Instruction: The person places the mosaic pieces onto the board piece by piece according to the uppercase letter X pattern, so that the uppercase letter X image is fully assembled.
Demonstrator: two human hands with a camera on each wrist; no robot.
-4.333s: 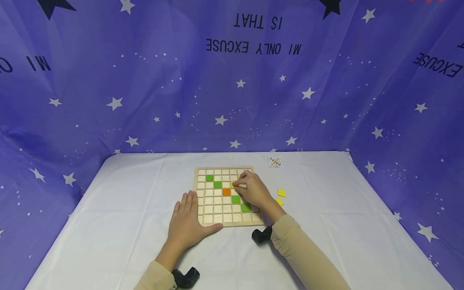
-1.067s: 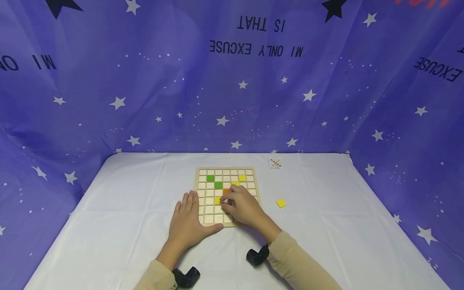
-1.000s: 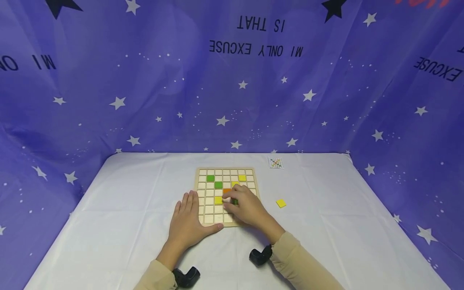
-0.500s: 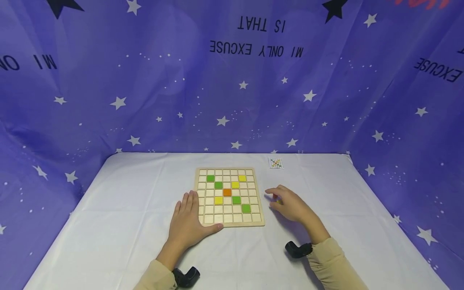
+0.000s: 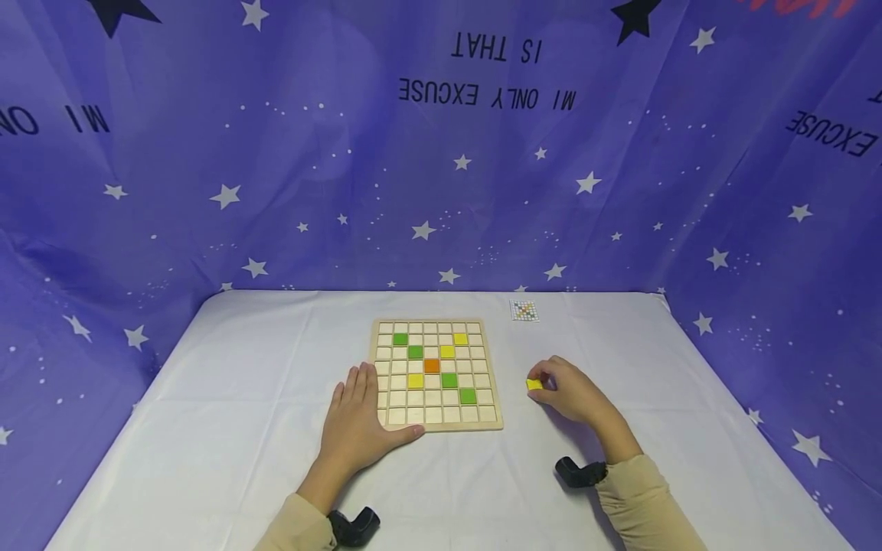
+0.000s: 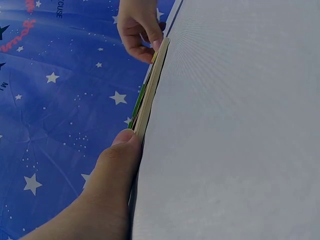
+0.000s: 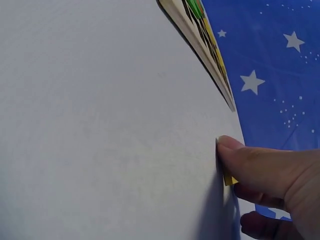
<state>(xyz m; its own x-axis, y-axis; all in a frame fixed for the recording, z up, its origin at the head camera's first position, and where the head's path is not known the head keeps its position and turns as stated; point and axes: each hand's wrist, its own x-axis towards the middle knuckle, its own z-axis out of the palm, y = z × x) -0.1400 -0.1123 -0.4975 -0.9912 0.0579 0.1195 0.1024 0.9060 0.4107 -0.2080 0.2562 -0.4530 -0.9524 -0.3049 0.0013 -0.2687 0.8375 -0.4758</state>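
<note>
A wooden grid board (image 5: 441,421) lies on the white table, with green, yellow and orange square tiles set in some cells. Two green tiles, an orange tile (image 5: 431,366) and two more green tiles run along one diagonal. Yellow tiles (image 5: 415,380) sit on the other. My left hand (image 5: 354,421) rests flat at the board's near left corner, fingers straight along its left side and thumb on the front edge. To the right of the board, my right hand (image 5: 572,392) pinches a yellow tile (image 5: 534,385) between thumb and fingers, at the tabletop.
A small card (image 5: 524,310) printed with a coloured grid pattern lies beyond the board's far right corner. White cloth covers the table (image 5: 227,428). A blue-purple curtain (image 5: 386,176) with stars and lettering hangs behind and at both sides.
My right hand left the board, where one more yellow tile now sits in the lower left diagonal, and moved right to take hold of the loose yellow tile. My left hand stayed still.
</note>
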